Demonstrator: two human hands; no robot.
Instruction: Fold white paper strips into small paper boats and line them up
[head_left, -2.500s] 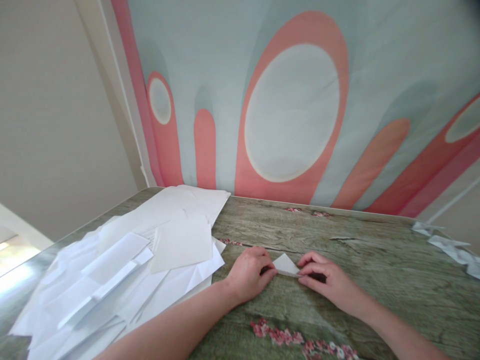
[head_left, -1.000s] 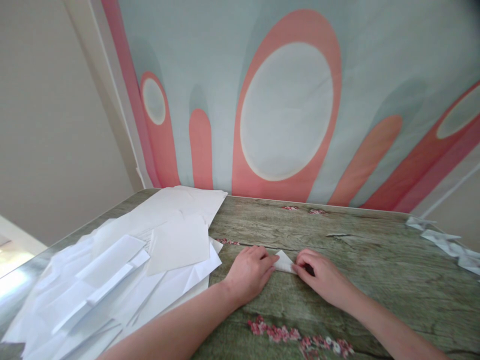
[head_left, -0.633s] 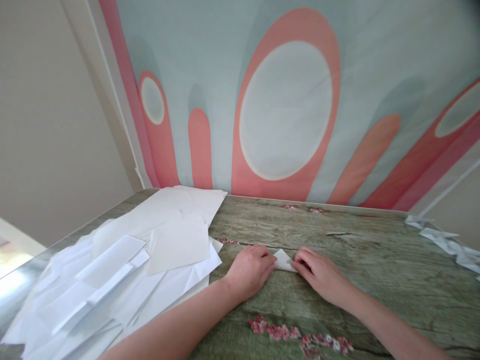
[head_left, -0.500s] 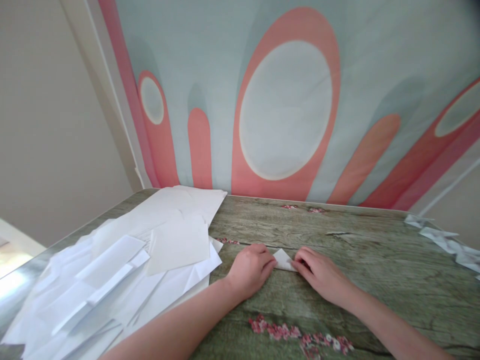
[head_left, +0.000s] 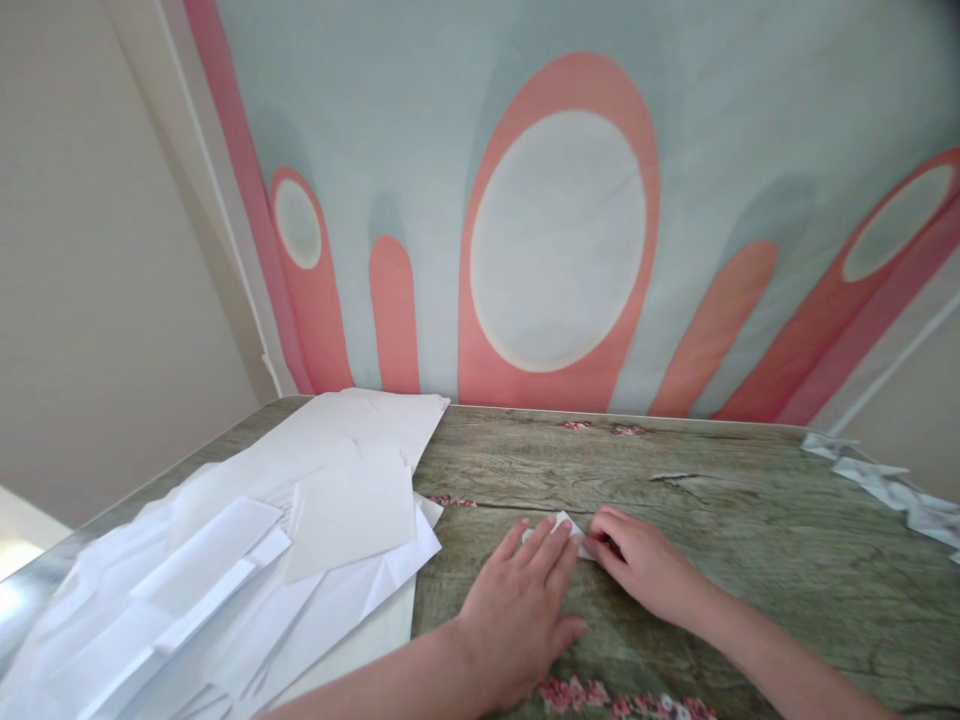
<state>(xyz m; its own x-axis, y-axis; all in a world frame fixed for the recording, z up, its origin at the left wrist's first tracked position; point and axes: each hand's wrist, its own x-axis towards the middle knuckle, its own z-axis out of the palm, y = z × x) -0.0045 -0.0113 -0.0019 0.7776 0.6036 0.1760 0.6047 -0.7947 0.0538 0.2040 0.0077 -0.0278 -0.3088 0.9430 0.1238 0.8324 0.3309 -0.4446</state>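
A small folded piece of white paper (head_left: 564, 520) lies on the wood-patterned tabletop (head_left: 525, 455), its pointed top showing between my hands. My left hand (head_left: 521, 600) rests flat over its left part, fingers stretched out and thumb apart. At its right corner, my right hand (head_left: 634, 560) has its fingers curled together, pinching the paper's edge. Much of the paper is hidden beneath the left fingers.
A heap of loose white sheets and folded strips (head_left: 225, 560) covers the table's left side. Several small folded paper pieces (head_left: 885, 485) form a row along the right edge. Behind the table stands a patterned wall (head_left: 420, 150).
My left hand has gone from pinching the paper's left corner to lying flat across it with fingers extended. The right hand stays at the right corner. The view has tilted slightly up.
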